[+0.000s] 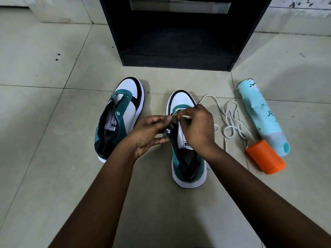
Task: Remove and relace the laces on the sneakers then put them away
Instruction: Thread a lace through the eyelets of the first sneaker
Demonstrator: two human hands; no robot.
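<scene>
Two teal, white and black sneakers stand on the tiled floor, toes pointing away from me. The left sneaker (119, 115) has no lace in its eyelets. Over the right sneaker (186, 158), my left hand (152, 133) pinches the left eyelet flap. My right hand (198, 127) pinches the tip of a white lace (186, 116) at that flap. The rest of the white lace (232, 120) lies in loose loops on the floor to the right of this shoe.
A black open-fronted cabinet (179, 58) stands straight ahead beyond the shoes. A light blue spray can (263, 119) with an orange cap (265, 158) lies on the floor at the right, beside the lace.
</scene>
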